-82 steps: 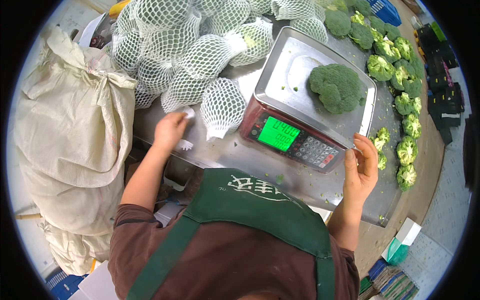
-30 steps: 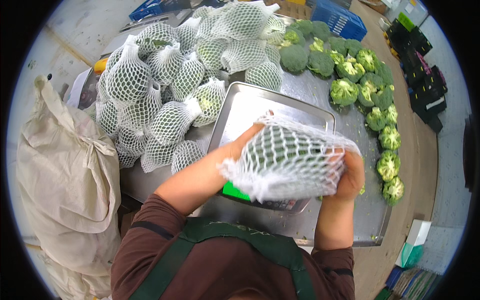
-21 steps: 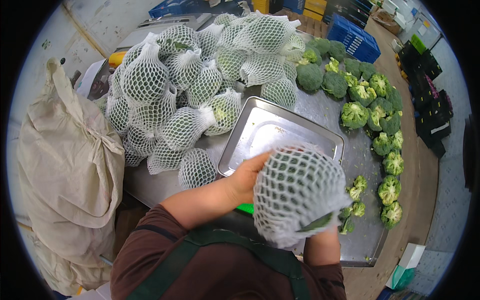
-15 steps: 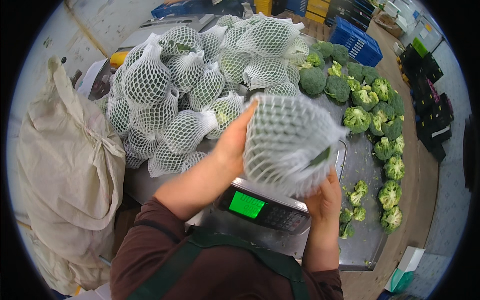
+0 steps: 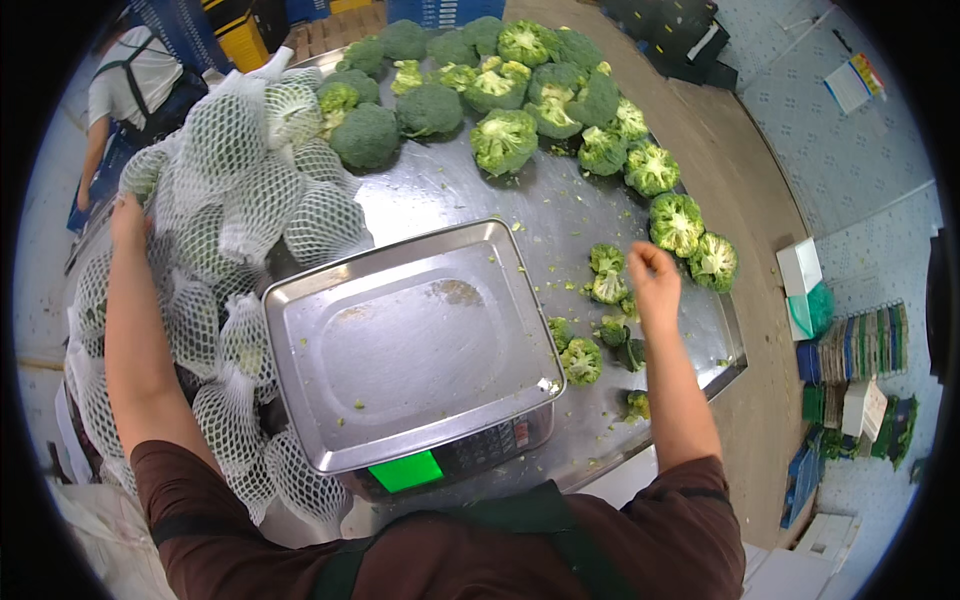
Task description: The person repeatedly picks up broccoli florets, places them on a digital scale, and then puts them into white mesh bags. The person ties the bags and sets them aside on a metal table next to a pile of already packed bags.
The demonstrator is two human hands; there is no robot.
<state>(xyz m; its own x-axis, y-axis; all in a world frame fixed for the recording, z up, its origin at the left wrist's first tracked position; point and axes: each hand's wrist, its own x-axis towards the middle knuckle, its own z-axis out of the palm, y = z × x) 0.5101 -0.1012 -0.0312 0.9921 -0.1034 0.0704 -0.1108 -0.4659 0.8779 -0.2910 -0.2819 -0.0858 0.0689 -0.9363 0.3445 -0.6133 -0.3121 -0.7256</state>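
The right hand (image 5: pixel 655 278) hangs half-curled, seemingly empty, over the bench (image 5: pixel 430 192) beside broccoli heads (image 5: pixel 677 223): probably firm, crumbly-topped, best taken by the stem. Farther, the left hand (image 5: pixel 128 216) is at netted broccoli (image 5: pixel 146 172); its hold I can't tell.

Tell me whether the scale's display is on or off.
On: the scale display glows bright green, just below the steel weighing pan.

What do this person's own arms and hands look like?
The left hand and right hand show no gloves, and the forearms are bare. Brown sleeves end around the elbows, each crossed by a dark band.
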